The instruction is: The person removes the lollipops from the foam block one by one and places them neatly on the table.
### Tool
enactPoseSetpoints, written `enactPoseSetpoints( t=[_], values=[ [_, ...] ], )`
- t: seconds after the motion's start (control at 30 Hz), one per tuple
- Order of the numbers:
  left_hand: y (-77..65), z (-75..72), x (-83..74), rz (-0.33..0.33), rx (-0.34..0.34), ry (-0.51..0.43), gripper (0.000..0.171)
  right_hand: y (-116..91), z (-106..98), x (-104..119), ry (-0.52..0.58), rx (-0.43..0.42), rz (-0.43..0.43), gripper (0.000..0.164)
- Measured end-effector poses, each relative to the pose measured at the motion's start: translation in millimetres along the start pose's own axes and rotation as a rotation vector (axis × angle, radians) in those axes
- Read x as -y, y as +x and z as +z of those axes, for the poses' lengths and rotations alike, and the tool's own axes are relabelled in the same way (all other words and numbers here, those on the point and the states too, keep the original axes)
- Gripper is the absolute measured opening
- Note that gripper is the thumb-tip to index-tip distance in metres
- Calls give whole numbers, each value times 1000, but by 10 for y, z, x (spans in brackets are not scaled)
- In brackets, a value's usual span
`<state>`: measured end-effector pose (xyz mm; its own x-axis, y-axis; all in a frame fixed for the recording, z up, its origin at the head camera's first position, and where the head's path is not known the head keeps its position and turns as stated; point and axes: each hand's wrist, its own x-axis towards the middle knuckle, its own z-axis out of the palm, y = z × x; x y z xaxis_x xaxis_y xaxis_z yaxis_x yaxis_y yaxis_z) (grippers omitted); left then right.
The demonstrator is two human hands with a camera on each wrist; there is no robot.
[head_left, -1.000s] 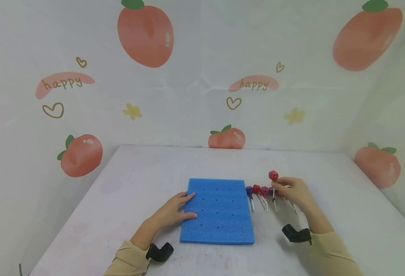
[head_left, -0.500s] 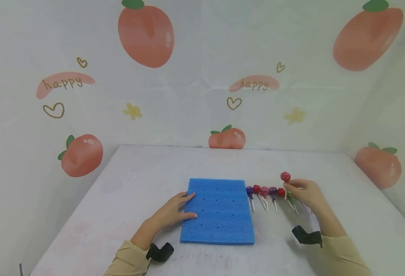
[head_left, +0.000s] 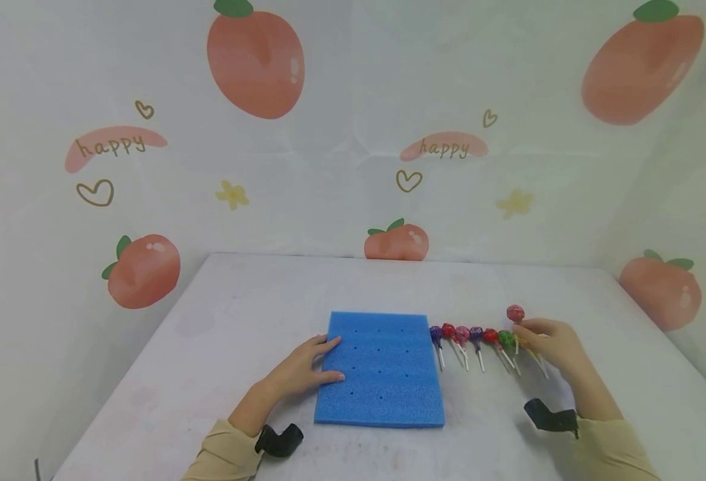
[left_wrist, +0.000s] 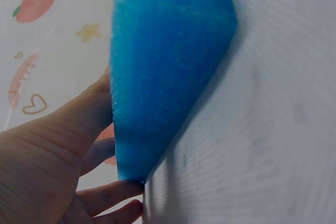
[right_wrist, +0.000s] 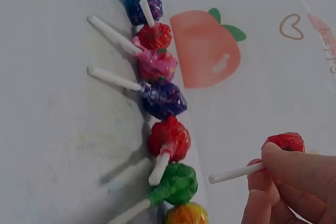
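My right hand (head_left: 554, 344) pinches a red-wrapped lollipop (head_left: 515, 312) upright by the stick just under its head, above the table. In the right wrist view its white stick (right_wrist: 233, 173) points away from the thumb and fingers. Below lies a row of wrapped lollipops, among them a green lollipop (head_left: 505, 339) and a yellow lollipop (right_wrist: 187, 214), partly hidden by the hand in the head view. My left hand (head_left: 295, 371) rests with extended fingers on the left edge of a blue foam board (head_left: 389, 364) dotted with small holes.
At the row's left end, a purple lollipop (head_left: 435, 332) lies against the board's right edge. The white table (head_left: 256, 287) runs back to a fruit-printed backdrop (head_left: 328, 187). Black wrist devices (head_left: 279, 441) sit below both hands.
My right hand has moved right along the row with the red lollipop, uncovering the purple, red and green ones. The left hand and foam board stay still.
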<state>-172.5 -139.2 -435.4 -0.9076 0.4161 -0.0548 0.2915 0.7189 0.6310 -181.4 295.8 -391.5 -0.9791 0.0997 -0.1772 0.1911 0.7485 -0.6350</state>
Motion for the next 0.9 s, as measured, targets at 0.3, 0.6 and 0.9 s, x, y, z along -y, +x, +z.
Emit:
enactPoseSetpoints(
  t=[0.3,0.6,0.9],
  values=[
    [7,0,8,6,-4,-2,71,-16,-85,-181,21,-6,73,74],
    [-1,-1,8,11,-3,3,71,122,-144,-509,36,-24,133,81],
    [-7,-3,-3,2,-3,8,71,10,-217,-514,90,9,200,85]
  ],
)
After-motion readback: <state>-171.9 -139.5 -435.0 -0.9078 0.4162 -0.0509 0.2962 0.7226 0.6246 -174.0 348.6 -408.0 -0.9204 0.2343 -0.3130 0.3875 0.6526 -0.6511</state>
